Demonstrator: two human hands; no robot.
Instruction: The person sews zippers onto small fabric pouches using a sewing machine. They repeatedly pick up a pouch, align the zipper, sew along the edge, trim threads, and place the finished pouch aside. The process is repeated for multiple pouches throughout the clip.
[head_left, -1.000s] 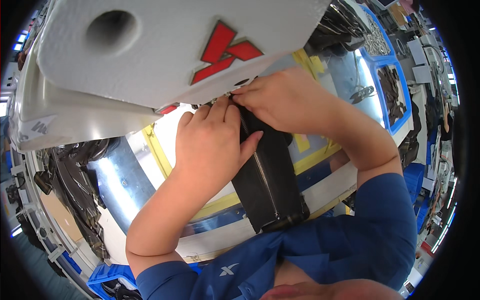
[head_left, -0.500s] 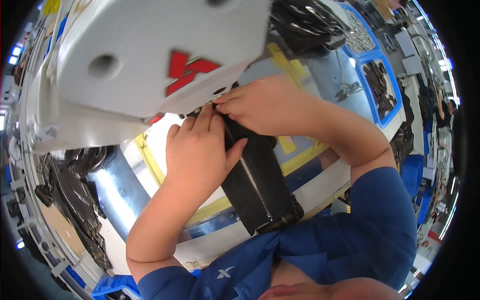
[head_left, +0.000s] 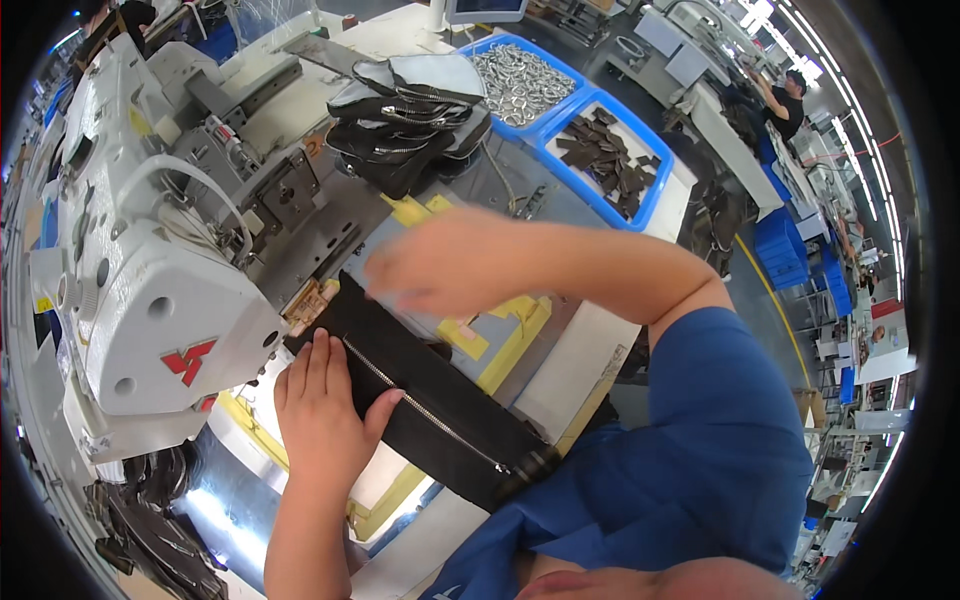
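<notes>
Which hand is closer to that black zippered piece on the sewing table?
Left. The left hand lies flat on the black zippered piece; the right hand is blurred, above its far end, apparently off it.

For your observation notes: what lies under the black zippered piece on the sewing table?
Under the black zippered piece a yellow-taped table shows beside it. The left hand presses its edge; directly beneath is hidden.

Black zippered strip (head_left: 430,410), white sewing machine (head_left: 150,300), seemingly blue bins (head_left: 640,215).
</notes>
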